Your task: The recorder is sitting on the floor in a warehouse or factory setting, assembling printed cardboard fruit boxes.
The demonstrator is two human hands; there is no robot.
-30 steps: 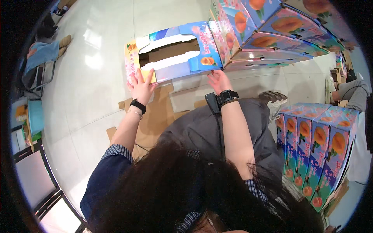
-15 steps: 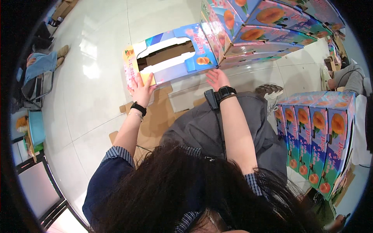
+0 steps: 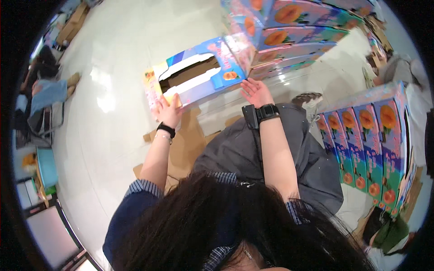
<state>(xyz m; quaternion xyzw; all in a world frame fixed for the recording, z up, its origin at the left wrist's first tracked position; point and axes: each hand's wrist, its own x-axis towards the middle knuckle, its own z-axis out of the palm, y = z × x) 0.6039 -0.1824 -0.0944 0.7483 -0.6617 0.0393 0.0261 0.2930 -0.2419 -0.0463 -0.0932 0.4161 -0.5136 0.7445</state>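
Note:
A printed cardboard carton (image 3: 194, 92), blue and pink with orange fruit pictures, lies on the floor before me. A long cut-out in its upper face shows a bare brown inside. My left hand (image 3: 167, 110) rests on the carton's near left corner, fingers spread over the edge. At the near right corner is my right hand (image 3: 257, 92), palm turned upward, fingers apart, with the fingertips close to the carton's edge. Whether they touch it I cannot tell. The carton's right end meets a stack of similar cartons (image 3: 282, 38).
More fruit cartons (image 3: 368, 135) stand in a row at my right. Flattened brown cardboard (image 3: 187, 140) lies on the floor between my arms. A person's legs show at the far left beside a metal-framed chair (image 3: 47, 117); a blue bin (image 3: 46, 165) stands nearer.
The view has shifted slightly. My left hand has slid down toward the carton's near left corner, its fingers less stretched. My right hand stays by the near right corner, palm turned up more.

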